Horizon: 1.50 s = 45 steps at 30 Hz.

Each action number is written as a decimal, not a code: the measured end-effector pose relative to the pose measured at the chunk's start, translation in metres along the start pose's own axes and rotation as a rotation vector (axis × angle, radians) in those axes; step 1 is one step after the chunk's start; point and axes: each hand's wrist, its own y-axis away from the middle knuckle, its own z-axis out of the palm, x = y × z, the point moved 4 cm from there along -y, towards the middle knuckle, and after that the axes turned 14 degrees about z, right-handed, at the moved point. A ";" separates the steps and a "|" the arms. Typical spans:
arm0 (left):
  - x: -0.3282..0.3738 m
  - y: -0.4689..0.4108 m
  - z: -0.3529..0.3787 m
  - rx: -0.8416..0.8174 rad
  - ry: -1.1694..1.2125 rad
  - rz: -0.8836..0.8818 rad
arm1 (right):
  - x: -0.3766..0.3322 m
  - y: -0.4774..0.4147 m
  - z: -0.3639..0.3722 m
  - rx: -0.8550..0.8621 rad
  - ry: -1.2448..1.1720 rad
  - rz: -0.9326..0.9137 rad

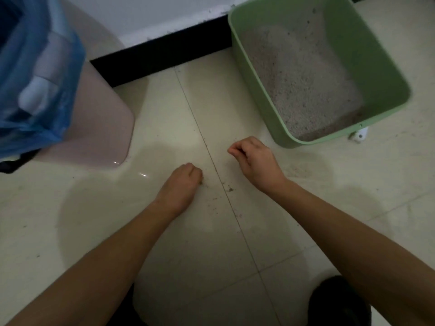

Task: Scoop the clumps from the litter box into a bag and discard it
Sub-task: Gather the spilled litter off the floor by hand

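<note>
The litter box (255,74) sits at the far right of the floor (164,231), one short end up against the black baseboard (160,55) and its long axis running from there back toward me, skewed a little to my right. The blue bag (35,78) is at the far left edge of the floor, lining a pink bin (103,123).

My left hand (181,182) has its fingers curled under, the tips down on the floor just left of a grout line (247,243). My right hand (254,158) hangs just off the box's near end, fingers curled in and thumb meeting forefinger, with nothing I can make out between them.

The floor is glossy cream tile, dusty, with loose grains (229,189) strewn along the grout line between my hands. Above the baseboard the wall (164,15) is white.

The box is smooth pale-green plastic, a deep rectangle with rounded corners, holding coarse grey-beige litter (303,74). The bag is thin and crinkled. A small white piece (359,135) lies by the box's near corner.
</note>
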 end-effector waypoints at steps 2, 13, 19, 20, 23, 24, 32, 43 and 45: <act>-0.014 -0.012 -0.042 0.129 0.004 -0.152 | -0.024 -0.024 -0.007 -0.003 -0.025 0.002; -0.064 -0.022 -0.360 1.053 -0.224 -0.488 | -0.263 -0.176 -0.070 0.201 -0.367 -0.175; -0.129 0.035 -0.369 0.399 -0.219 -0.934 | -0.356 -0.165 -0.017 -0.245 0.056 -0.506; -0.130 0.039 -0.362 0.357 -0.170 -0.963 | -0.353 -0.163 -0.010 -0.295 0.164 -0.529; -0.130 0.044 -0.351 0.409 -0.128 -0.941 | -0.340 -0.157 -0.016 -0.293 0.001 -0.474; -0.130 0.043 -0.348 0.434 -0.150 -0.904 | -0.336 -0.154 -0.021 -0.277 -0.073 -0.449; -0.052 -0.016 -0.329 0.875 -0.080 -0.462 | -0.212 -0.119 -0.033 -0.218 -0.078 -0.238; 0.021 0.019 -0.037 0.345 0.167 -0.359 | 0.018 0.063 0.015 -0.259 0.455 0.006; 0.021 0.039 -0.003 0.092 0.082 -0.404 | 0.025 0.086 0.019 -0.307 0.576 -0.033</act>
